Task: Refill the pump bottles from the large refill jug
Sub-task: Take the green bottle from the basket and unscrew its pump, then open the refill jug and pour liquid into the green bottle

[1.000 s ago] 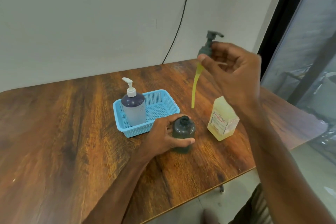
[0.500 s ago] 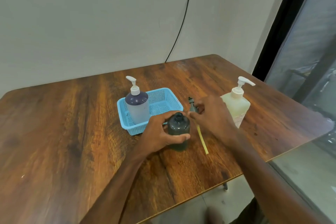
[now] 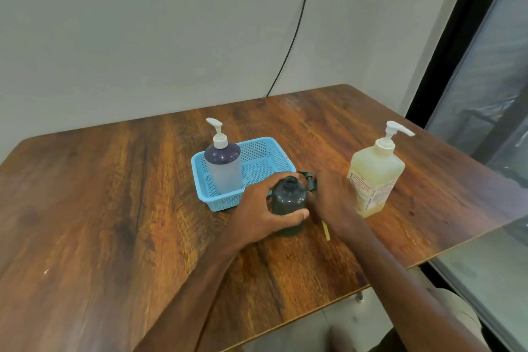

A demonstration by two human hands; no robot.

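At the centre of the wooden table (image 3: 114,208), the left hand (image 3: 265,211) is gripping an open dark bottle (image 3: 288,198). The thumb is curling across the near side and the fingers are wrapping round the far side, so the hand is hiding part of the body. The bottle is standing upright, its bare neck showing.

Just at its 1 o'clock a dark pump head (image 3: 308,180) is lying on the wood, and the right hand (image 3: 334,200) is covering most of it. Only the nozzle end and, at 5 o'clock, the tip of the yellow dip tube (image 3: 326,234) are poking out. The right fingers are lying under the back of the hand, so I cannot tell whether they are pinching the pump or merely resting on it.

At 10 o'clock a blue basket (image 3: 225,204) is holding a white-pumped bottle (image 3: 223,171) upright in its left end. At 3 o'clock, near the right hand, a square yellow pump bottle (image 3: 374,177) is standing; its label print is too small to read. At 12 o'clock a black cable (image 3: 294,37) is running down the wall and disappearing behind the table edge.
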